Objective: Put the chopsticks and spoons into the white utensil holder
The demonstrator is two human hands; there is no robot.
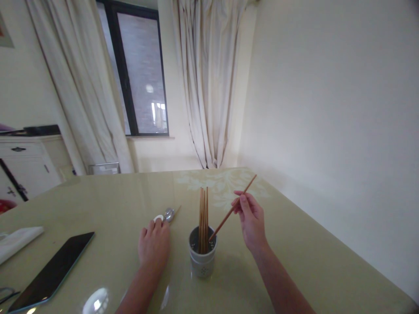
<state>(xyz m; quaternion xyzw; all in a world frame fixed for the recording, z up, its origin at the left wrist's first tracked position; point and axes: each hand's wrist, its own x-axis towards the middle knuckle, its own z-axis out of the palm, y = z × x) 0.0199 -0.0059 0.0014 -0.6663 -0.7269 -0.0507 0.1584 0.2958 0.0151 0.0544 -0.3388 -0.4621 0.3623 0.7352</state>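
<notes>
My right hand (250,218) pinches a brown wooden chopstick (225,219), held at a slant. Its lower tip reaches inside the rim of a grey cup (202,264); its upper end points up and right. Several more chopsticks (203,213) stand upright in that cup. Left of the cup, my left hand (154,244) rests low on the table, back up, its fingers closed over utensil handles. Beyond the fingertips show a metal spoon (169,214), a white spoon-like end (159,217) and a thin wooden tip (178,209). The handles are hidden under the hand.
A tablet-like black device (54,270) lies on the glossy table (124,196) at left, with a white object (19,242) behind it. Dark-framed glasses or a cable (8,294) show at the lower left edge. The wall (343,152) borders the table's right side.
</notes>
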